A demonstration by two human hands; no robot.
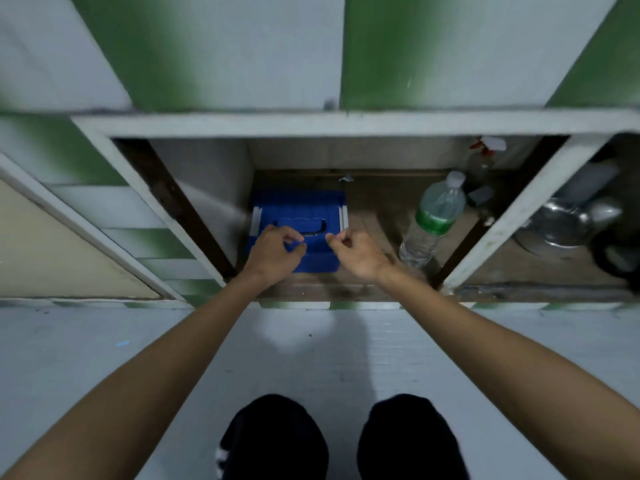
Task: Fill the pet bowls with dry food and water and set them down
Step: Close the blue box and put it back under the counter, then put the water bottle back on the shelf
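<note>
A blue plastic box [299, 211] with a handle slot in its lid sits on the floor of an open low cabinet. Both my hands reach into the cabinet over its near end. My left hand [275, 252] hovers above the lid's front left with fingers loosely curled and holds nothing. My right hand [356, 252] is at the lid's front right, fingers also loosely curled and empty. A clear water bottle [434, 220] with a green label and white cap stands to the right of the box. No pet bowl is plainly visible.
A spray bottle [485, 157] with a red trigger stands at the cabinet's back right. The right compartment holds shiny metal pots [561, 226]. An open cabinet door [69, 244] hangs at the left. My dark-clad knees [343, 441] are above the pale floor.
</note>
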